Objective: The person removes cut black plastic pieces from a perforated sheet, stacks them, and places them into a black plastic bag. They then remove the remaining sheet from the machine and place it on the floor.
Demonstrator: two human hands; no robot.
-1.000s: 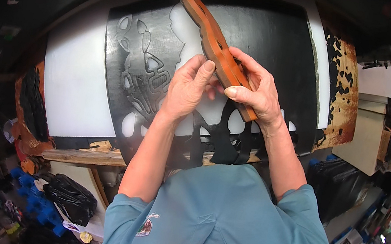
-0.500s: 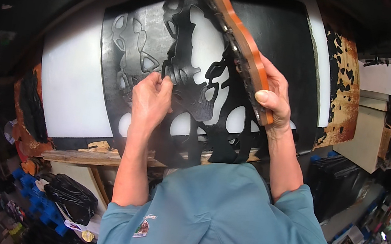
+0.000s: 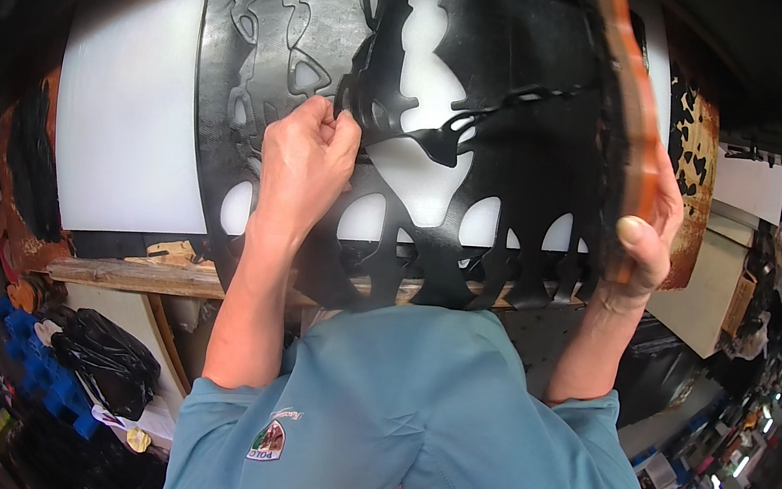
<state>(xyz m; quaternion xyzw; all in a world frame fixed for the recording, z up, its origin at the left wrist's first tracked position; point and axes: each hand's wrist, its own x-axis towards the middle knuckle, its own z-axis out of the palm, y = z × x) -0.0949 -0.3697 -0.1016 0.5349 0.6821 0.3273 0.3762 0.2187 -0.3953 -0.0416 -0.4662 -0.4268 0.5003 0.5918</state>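
Note:
A black sheet [image 3: 533, 38] with cut-out shapes lies on a white board [image 3: 129, 104]. My left hand [image 3: 308, 156] is closed in a pinch at the sheet's left-middle part, at the end of a black cut strip [image 3: 370, 49]; its fingertips partly hide the grip. My right hand [image 3: 653, 238] grips a cutting die [image 3: 638, 115] by its lower end, thumb on the near side. The die has an orange-brown edge, stands tilted on its side, and its dark blade side faces left. A thin black web [image 3: 525, 95] stretches across the sheet between the hands.
White openings [image 3: 483, 223] line the sheet's near edge, where black tabs hang over a wooden rail [image 3: 134, 275]. A rust-stained board [image 3: 692, 178] stands at the right, with cardboard [image 3: 707, 292] beyond. Lower left are blue pallets [image 3: 44, 365] and a black bag [image 3: 112, 355].
My right hand has carried the cutting die to the right. Black webbing has shifted over the middle opening, showing more white beneath. My left hand stays pinched in nearly the same place.

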